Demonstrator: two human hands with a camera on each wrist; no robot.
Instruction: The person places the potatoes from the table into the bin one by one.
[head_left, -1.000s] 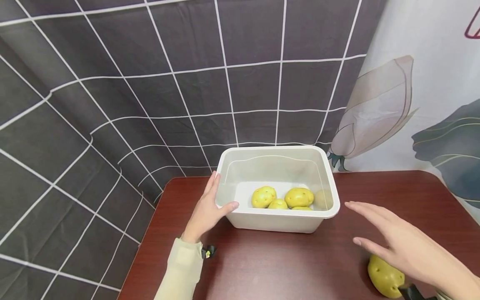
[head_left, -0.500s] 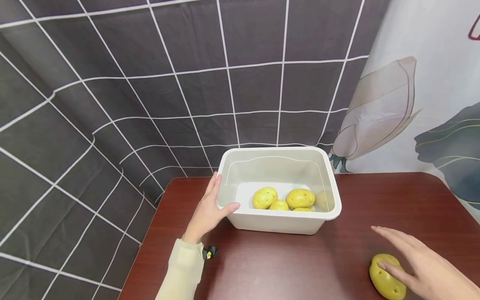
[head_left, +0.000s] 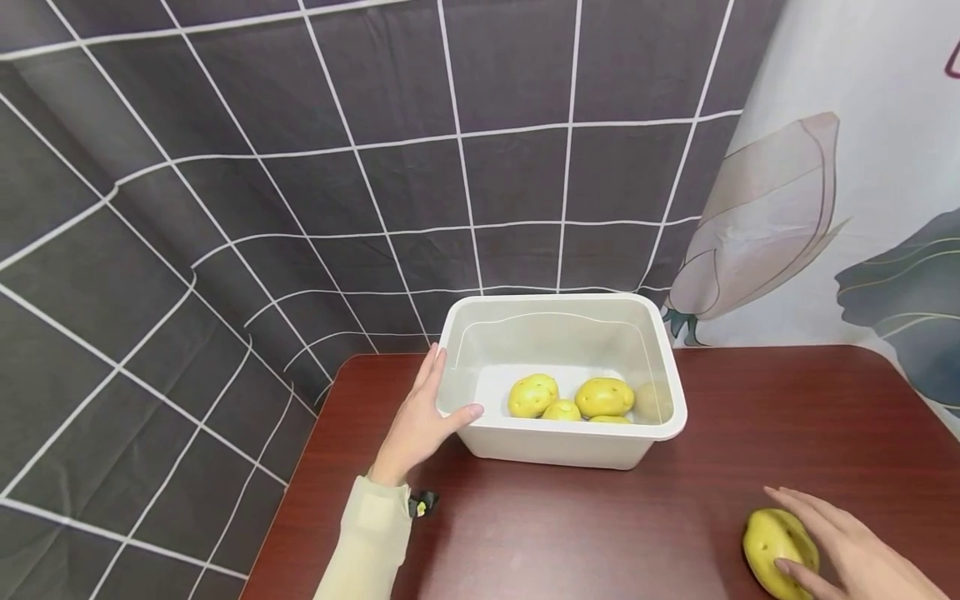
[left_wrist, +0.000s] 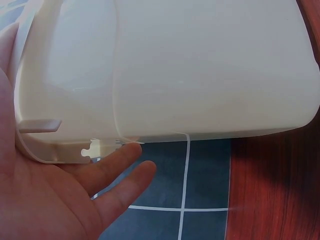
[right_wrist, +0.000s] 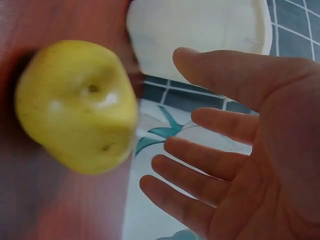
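A white plastic bin [head_left: 558, 446] stands on the table with several yellow potatoes [head_left: 604, 397] inside. My left hand [head_left: 414, 425] rests at its front left corner, thumb on the front rim and straight fingers along the left side. The left wrist view shows the bin's outer wall [left_wrist: 210, 65] beside loosely extended fingers. Another potato [head_left: 772, 550] lies on the table to the right of the bin. Over its right side is my right hand [head_left: 862, 554], fingers spread and thumb apart. A gap shows between those fingers and the potato [right_wrist: 77, 107] in the right wrist view.
The reddish-brown wooden table [head_left: 600, 533] carries everything. A dark curtain with a white grid [head_left: 510, 175] hangs close behind the bin and along the left. A pale floral curtain [head_left: 900, 158] hangs at the back right.
My right hand has moved right and down, away from the bin's right end to the loose potato. The left hand keeps its place on the bin.
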